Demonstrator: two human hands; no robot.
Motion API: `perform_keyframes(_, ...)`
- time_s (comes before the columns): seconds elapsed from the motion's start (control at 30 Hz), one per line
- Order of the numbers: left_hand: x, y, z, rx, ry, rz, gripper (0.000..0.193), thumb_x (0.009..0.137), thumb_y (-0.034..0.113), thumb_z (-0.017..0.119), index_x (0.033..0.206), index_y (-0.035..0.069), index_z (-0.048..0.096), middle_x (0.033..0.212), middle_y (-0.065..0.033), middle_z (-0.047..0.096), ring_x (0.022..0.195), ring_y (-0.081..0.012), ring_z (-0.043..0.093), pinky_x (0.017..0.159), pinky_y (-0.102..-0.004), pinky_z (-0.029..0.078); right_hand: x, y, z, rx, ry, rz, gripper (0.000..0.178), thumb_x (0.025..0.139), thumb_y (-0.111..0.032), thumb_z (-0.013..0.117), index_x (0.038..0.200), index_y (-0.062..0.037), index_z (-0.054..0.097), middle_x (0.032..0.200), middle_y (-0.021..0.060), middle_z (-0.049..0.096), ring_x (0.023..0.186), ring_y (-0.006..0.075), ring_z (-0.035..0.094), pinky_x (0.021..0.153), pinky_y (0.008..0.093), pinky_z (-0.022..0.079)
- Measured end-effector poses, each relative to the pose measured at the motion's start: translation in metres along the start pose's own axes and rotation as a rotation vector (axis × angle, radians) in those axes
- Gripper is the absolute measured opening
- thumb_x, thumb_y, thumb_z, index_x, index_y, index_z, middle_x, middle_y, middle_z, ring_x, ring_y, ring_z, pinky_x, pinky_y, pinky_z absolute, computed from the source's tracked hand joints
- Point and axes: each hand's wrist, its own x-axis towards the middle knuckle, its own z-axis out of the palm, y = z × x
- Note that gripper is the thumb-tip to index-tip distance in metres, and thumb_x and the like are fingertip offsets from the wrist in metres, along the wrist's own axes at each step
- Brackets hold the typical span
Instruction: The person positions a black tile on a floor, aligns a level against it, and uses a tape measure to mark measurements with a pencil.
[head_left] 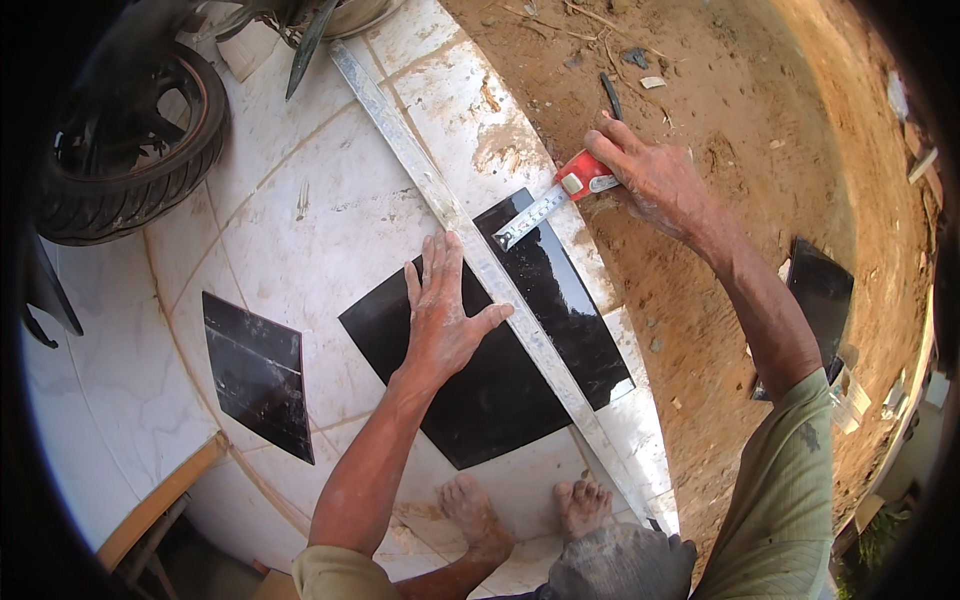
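Observation:
A glossy black tile point(500, 395) lies on the white tiled floor, crossed by a long metal straightedge point(395, 132). My left hand point(440, 315) is open, palm down on the tile, with its fingers spread and its fingertips and thumb against the straightedge. In my right hand point(655, 185) is a red tape measure point(574, 181), gripped by its case at the floor's edge. Its short pulled-out blade point(530, 217) lies over the strip of tile to the right of the straightedge, and the metal end hook is close to the straightedge.
A smaller dark tile piece point(258, 380) lies to the left. A motorcycle wheel point(150, 150) stands at the upper left, near a potted plant point(312, 45). Beyond the floor's curved edge is brown dirt point(690, 340), with another dark tile point(818, 300) at right. My bare feet are below.

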Motion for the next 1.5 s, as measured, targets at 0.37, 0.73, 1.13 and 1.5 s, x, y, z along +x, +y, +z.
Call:
perform_keyframes(0.37,0.000,0.003,-0.003,-0.009,-0.006,-0.003,0.110,0.077,0.043,0.079,0.153,-0.008,0.016,0.157,-0.0311,0.020,0.150,-0.0396,0.011,0.119,-0.0572,0.002,-0.003,-0.017,-0.003,-0.070,0.095,-0.037,0.043,0.084,-0.007,0.064,0.120,-0.0124,0.042,0.108,0.0096,0.051,0.076,0.0313,0.070,0.055,0.0424,0.056)
perform_keyframes(0.73,0.000,0.002,0.000,-0.018,0.024,-0.012,0.111,0.075,0.041,0.081,0.153,-0.007,0.017,0.156,-0.0303,0.024,0.150,-0.0400,0.013,0.120,-0.0557,0.001,-0.018,-0.021,0.010,-0.177,0.124,-0.012,0.041,0.084,-0.010,0.063,0.120,-0.0127,0.043,0.110,0.0091,0.050,0.076,0.0233,0.070,0.053,0.0367,0.056)
perform_keyframes(1.13,0.000,0.000,0.001,-0.005,0.013,0.000,0.111,0.076,0.044,0.080,0.152,-0.009,0.018,0.156,-0.0311,0.024,0.149,-0.0423,0.013,0.119,-0.0575,0.001,-0.022,-0.022,0.017,-0.213,0.137,-0.003,0.034,0.087,-0.010,0.061,0.117,-0.0096,0.044,0.108,0.0104,0.050,0.078,0.0207,0.070,0.052,0.0322,0.059)
perform_keyframes(1.5,0.000,-0.002,0.000,-0.005,0.029,0.020,0.110,0.077,0.046,0.079,0.152,-0.008,0.019,0.155,-0.0316,0.025,0.149,-0.0419,0.015,0.119,-0.0571,0.001,-0.026,-0.029,0.018,-0.208,0.185,0.012,0.030,0.088,-0.011,0.061,0.114,-0.0084,0.046,0.107,0.0116,0.051,0.078,0.0212,0.070,0.052,0.0333,0.058)
